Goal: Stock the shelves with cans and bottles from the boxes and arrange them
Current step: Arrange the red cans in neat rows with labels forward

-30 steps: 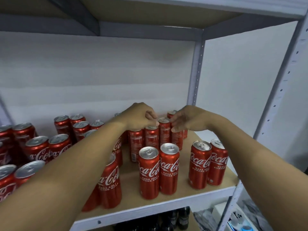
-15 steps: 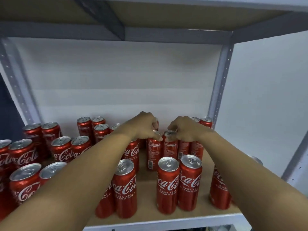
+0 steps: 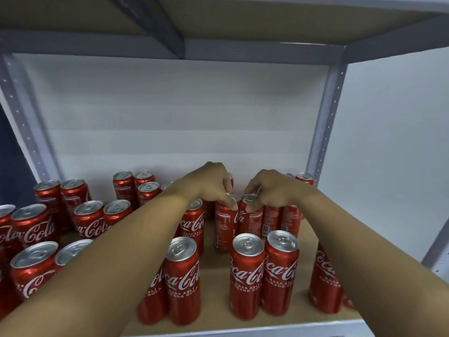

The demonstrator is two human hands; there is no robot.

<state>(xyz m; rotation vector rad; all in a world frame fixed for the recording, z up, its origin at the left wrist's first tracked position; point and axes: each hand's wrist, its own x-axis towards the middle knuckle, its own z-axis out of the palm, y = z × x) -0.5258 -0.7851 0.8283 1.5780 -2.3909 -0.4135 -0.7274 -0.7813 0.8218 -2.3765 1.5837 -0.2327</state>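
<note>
**Asker:** At the back of the shelf, what were the fingers doing?

**Describer:** The left hand point(image 3: 209, 183) had its fingers point(image 3: 232, 204) curled over the rim of one slim red can point(image 3: 224, 224), pinching it at the top. The right hand point(image 3: 269, 190) did the same with the neighbouring can point(image 3: 250, 220), its fingers point(image 3: 249, 209) closed on the silver lid edge. The two cans stood upright and touched side to side.

**Asker:** Had anything just changed?

**Describer:** Half a second before, both hands sat in almost the same pose over the same cluster. A full second before, the view sat further left and showed the shelf's right end. The grips had barely shifted, so this read as fine straightening, not a new delivery.

**Asker:** What did that mean for the job?

**Describer:** Probably the back row was being squared up. Many cans were already on the shelf board point(image 3: 279, 319).

**Asker:** And materials, moving outward?

**Describer:** Glossy red aluminium cylinders with white script and brushed silver tops with pull tabs. A pair of front cans point(image 3: 264, 276) stood near the edge, and a loose group of cans on the left point(image 3: 90, 220) was less tidy. The board looked like matte brown fibreboard. Grey perforated steel uprights point(image 3: 325, 122) framed a white wall.
</note>
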